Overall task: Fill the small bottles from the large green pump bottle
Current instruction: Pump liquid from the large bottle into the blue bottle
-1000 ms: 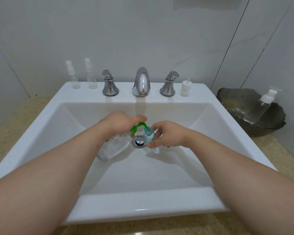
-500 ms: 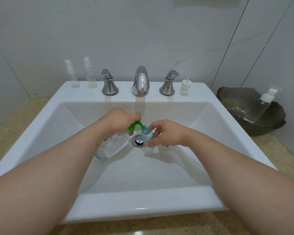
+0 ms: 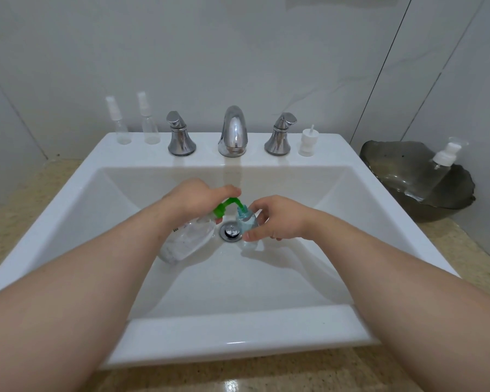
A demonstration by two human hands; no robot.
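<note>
- Sink, white and rectangular, is set in a speckled countertop. Our forearms cross its near rim and meet over the middle of the basin, well apart from the left and right walls.
- A dark bowl sits on the countertop just beside the sink's right edge, and a clear foam-pump bottle leans inside it.
- The large green pump bottle is tilted in the basin with its base toward the near left. Its green nozzle arches over to the small bottle's mouth.
- Our left hand grips the pump head. Our right hand is curled round the small bottle, held upright just right of the drain.
- The faucet stands on the back ledge between the left handle and the right handle, apart from our hands.
- A first spray bottle and a second spray bottle stand near the ledge's back-left corner.
- A white pump top stands just right of the right handle.
</note>
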